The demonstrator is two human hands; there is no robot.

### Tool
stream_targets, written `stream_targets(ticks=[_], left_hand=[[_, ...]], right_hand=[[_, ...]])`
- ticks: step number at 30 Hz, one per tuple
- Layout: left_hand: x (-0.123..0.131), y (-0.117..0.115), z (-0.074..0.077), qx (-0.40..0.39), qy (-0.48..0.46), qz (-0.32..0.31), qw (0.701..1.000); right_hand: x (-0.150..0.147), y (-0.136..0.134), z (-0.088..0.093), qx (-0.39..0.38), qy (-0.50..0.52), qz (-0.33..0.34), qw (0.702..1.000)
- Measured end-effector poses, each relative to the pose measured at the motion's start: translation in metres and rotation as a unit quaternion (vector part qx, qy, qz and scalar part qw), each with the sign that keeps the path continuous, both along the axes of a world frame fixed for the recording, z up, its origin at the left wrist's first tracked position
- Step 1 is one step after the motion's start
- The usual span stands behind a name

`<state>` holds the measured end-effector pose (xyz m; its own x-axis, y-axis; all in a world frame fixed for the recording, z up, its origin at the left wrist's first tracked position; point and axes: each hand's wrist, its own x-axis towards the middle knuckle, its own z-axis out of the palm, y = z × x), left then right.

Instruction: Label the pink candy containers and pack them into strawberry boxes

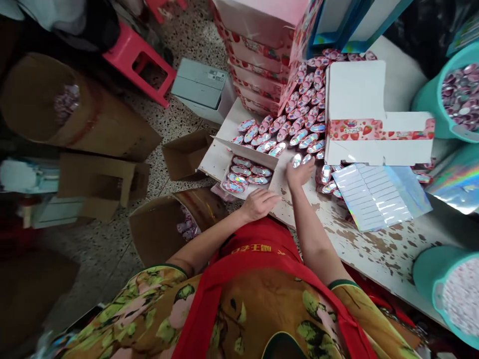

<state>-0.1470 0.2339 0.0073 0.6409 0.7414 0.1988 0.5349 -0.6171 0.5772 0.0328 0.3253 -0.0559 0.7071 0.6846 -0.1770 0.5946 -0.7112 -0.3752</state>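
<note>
Touching two packs [297, 160], right hand [300, 174], grip unclear; one box [258, 158] beside unclenched left hand [258, 203].

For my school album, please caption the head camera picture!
Left hand beside a box of shiny packets, right hand at more on the table.

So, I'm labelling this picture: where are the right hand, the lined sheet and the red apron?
Right hand [300, 174], head view: back of hand.
Lined sheet [382, 197], head view: middle.
Red apron [258, 237], head view: front.
</note>
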Motion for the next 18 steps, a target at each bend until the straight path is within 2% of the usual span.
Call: stream_targets(ticks=[1, 3, 5, 7, 10, 12, 15, 16, 18], left_hand=[[-0.016, -0.004, -0.004, 0.001, 0.006, 0.044, 0.999], [-0.047, -0.007, -0.014, 0.002, 0.027, 0.18, 0.983], [-0.074, -0.003, -0.026, -0.012, 0.058, 0.32, 0.946], [-0.094, 0.007, -0.039, -0.074, 0.089, 0.398, 0.91], [-0.109, 0.023, -0.057, -0.211, 0.121, 0.393, 0.887], [-0.113, 0.029, -0.065, -0.253, 0.128, 0.371, 0.884], [-0.114, 0.03, -0.072, -0.247, 0.113, 0.365, 0.891], [-0.114, 0.029, -0.074, -0.242, 0.104, 0.368, 0.892], [-0.113, 0.028, -0.076, -0.231, 0.089, 0.374, 0.894]], right_hand=[[0.006, -0.01, 0.002, -0.012, -0.009, 0.048, 0.999], [0.016, -0.028, 0.005, -0.033, -0.034, 0.133, 0.99], [0.021, -0.041, 0.009, -0.051, -0.054, 0.185, 0.98], [0.025, -0.051, 0.017, -0.067, -0.045, 0.207, 0.975], [0.034, -0.068, 0.045, -0.032, 0.025, 0.234, 0.971], [0.036, -0.083, 0.072, 0.017, 0.106, 0.271, 0.956], [0.018, -0.097, 0.106, 0.029, 0.252, 0.355, 0.9], [0.005, -0.097, 0.111, 0.015, 0.289, 0.387, 0.876], [-0.023, -0.086, 0.108, -0.028, 0.321, 0.449, 0.833]])
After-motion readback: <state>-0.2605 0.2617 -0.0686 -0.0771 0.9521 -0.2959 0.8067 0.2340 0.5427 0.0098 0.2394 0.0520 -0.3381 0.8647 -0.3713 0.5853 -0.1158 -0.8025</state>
